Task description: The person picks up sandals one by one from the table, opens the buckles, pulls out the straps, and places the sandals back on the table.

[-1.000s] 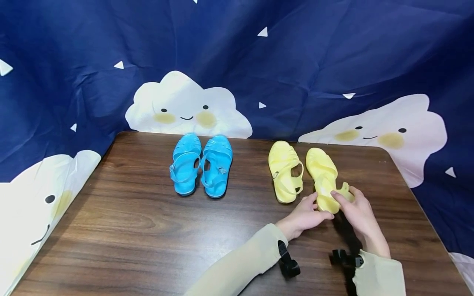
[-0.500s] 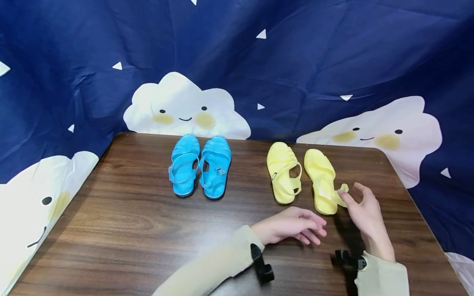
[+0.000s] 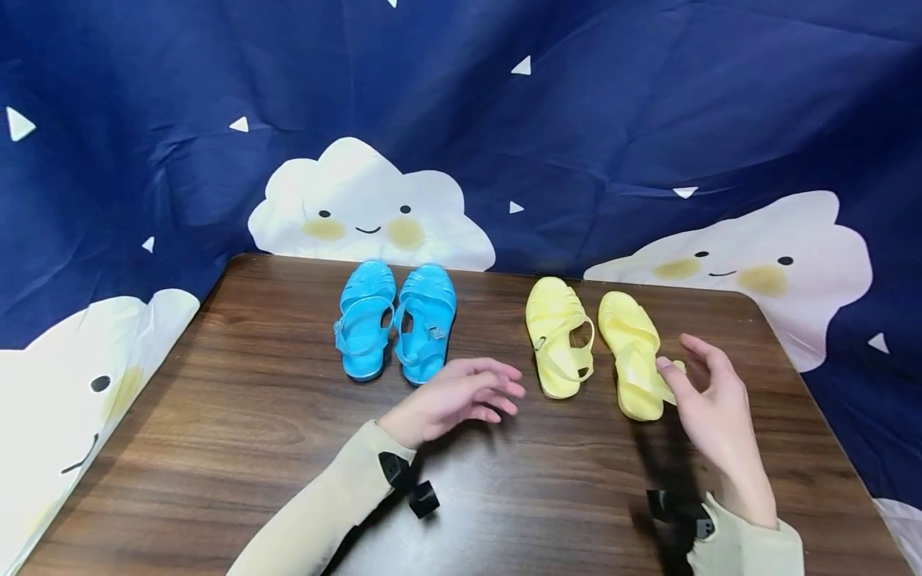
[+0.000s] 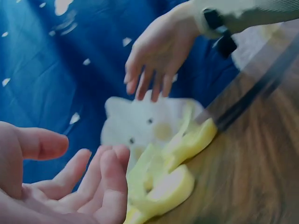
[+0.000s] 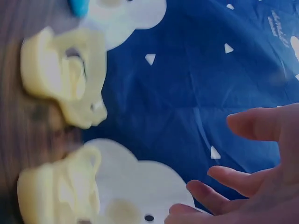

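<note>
While the blue sandals (image 3: 430, 316) sit near the far edge of the table (image 3: 180, 416), my left hand (image 3: 457, 396), loose, gripping nothing, has drawn left from the yellow sandals (image 3: 637, 368) toward the far right corner; my right hand (image 3: 720, 408), fingers parted, empty, hovers beside the rightmost: both pairs unheld

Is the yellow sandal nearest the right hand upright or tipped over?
Upright: in the head view, the yellow sandal beside the right hand lies sole-down on the table, its insole facing up.
</note>
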Tool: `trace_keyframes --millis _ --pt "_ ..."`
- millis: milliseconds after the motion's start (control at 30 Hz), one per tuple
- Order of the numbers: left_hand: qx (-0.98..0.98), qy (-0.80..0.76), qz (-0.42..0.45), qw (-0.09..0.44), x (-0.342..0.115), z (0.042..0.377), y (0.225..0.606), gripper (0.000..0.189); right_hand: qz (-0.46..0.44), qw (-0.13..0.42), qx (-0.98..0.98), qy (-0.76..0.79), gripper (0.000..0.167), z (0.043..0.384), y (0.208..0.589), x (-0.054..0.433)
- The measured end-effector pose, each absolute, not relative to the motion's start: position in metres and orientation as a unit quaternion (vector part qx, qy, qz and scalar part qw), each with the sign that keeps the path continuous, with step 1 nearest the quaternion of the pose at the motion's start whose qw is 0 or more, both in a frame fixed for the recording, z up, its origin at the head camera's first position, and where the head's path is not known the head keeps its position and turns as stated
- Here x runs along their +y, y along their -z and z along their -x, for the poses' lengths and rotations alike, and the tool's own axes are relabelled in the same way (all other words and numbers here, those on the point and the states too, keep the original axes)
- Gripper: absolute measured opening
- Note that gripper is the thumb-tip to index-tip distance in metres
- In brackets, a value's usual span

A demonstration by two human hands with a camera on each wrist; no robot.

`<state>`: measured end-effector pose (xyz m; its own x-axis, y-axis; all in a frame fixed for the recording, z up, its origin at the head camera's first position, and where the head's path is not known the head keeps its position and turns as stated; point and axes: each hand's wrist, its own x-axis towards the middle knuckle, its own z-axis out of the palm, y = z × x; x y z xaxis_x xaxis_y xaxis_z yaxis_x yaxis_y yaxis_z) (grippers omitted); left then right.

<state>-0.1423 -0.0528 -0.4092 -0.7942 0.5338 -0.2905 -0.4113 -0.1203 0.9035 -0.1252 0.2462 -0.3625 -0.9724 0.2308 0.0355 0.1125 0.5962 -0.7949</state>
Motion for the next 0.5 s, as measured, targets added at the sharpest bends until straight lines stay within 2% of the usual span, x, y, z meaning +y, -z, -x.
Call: trace_keyframes --millis 233,500 --pt "0.618 -0.745 -0.001 0.253 -0.06 0.155 0.42 0.036 0.103 0.054 -0.831 -0.545 0.056 0.144 0.37 0.218" --pt "0.591 -0.773 0.054 0.225 -0.03 0.173 0.439 0.042 0.095 -0.069 -0.809 -0.577 0.073 0.164 0.396 0.197"
